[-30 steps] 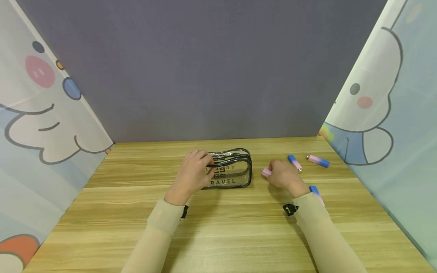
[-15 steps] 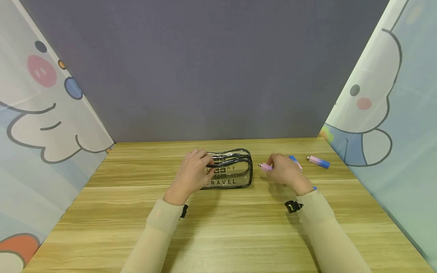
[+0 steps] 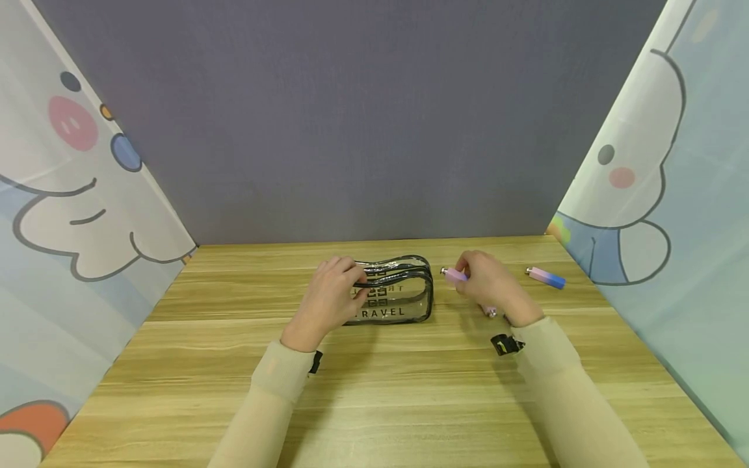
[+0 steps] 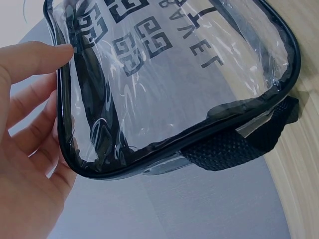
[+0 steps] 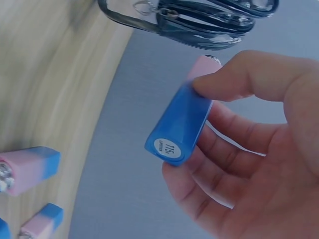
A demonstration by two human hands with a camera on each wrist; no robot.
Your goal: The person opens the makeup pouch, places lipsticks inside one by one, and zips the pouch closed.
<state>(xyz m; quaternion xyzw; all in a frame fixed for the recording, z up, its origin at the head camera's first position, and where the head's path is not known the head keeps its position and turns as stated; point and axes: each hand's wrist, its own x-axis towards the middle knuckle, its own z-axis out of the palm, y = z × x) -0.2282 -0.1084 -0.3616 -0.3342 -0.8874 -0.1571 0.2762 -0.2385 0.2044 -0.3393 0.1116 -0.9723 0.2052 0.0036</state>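
Observation:
A clear travel pouch (image 3: 404, 296) with black piping and the printed word TRAVEL stands upright on the table. My left hand (image 3: 329, 298) grips its upper left edge, thumb on the near side in the left wrist view. Just right of the pouch, my right hand (image 3: 490, 283) pinches a pink-to-blue lipstick (image 5: 180, 122) between thumb and fingers. Its silver end points left toward the pouch in the head view, and a round label marks its blue end. The zipper pull (image 5: 167, 12) shows on the pouch's top in the right wrist view.
One more lipstick (image 3: 546, 278) lies at the right rear of the wooden table (image 3: 374, 396). Another lipstick (image 3: 488, 311) peeks out from under my right hand. A grey panel (image 3: 374, 123) rises behind the table, with cartoon-printed curtains (image 3: 638, 149) at both sides.
My right hand has lifted the lipstick off the table and moved slightly up and away, now covering one lipstick behind it. The left hand and pouch stay put.

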